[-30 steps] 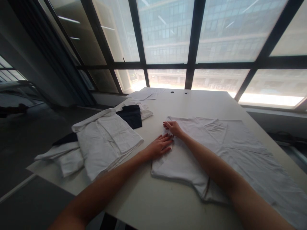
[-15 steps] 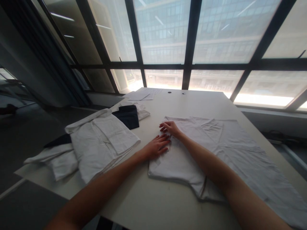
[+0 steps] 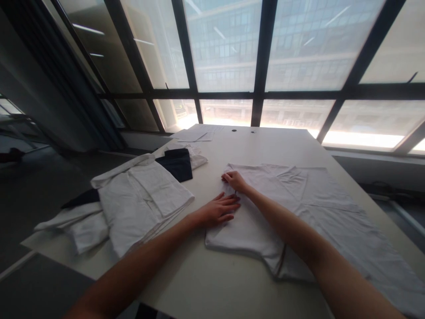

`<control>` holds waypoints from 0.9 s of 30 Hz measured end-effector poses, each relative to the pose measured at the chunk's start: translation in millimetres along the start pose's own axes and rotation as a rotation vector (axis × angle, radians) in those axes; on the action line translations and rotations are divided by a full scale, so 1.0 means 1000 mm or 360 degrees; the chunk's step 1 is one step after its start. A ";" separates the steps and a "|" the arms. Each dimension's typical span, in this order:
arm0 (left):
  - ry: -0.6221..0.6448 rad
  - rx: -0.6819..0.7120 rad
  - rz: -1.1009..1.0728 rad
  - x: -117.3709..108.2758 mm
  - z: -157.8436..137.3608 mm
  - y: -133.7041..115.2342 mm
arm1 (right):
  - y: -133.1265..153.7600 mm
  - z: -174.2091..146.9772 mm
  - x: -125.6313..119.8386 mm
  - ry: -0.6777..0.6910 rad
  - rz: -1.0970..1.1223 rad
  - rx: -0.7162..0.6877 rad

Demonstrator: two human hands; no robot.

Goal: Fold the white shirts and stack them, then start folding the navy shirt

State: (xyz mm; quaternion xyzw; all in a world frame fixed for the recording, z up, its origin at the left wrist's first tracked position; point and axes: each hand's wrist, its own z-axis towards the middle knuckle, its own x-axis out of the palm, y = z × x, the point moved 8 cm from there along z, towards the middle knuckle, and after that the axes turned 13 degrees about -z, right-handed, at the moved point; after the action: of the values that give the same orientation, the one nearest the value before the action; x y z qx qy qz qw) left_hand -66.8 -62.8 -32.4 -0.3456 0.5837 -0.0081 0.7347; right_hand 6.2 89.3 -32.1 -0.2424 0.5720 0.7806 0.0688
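A white garment (image 3: 332, 221), shaped like a shirt, lies spread out flat over the right side of the white table (image 3: 186, 283). My left hand (image 3: 219, 210) rests palm down on its left end, with the fingers stretched out and slightly spread. Just beyond it, my right hand (image 3: 234, 180) has its fingers curled together at the garment's left edge, in a pinch on the cloth. The fingertips are partly hidden. Creases run through the upper middle of the garment, and my right forearm crosses over it.
Left of my hands lies a folded white garment (image 3: 139, 199), with dark navy cloth (image 3: 179, 164) beside it. Paper sheets (image 3: 194, 134) lie at the far left of the table. Large windows (image 3: 226, 44) stand behind, and a dark curtain (image 3: 66, 79) hangs at left.
My right hand's fingers have drawn together from a looser curl into a pinch at the garment's edge. My left hand has slid slightly to the right over the cloth.
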 end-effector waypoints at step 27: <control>0.0250 0.0197 0.0004 0.006 -0.065 -0.058 | -0.040 -0.423 -0.286 -0.0277 -0.1587 0.0040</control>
State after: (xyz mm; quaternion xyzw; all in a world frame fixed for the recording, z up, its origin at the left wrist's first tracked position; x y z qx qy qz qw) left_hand -98.0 -142.1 -12.5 -0.2971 0.6384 -0.0704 0.7066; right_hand 398.2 -240.2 -31.8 -0.4192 0.3883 0.6632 0.4834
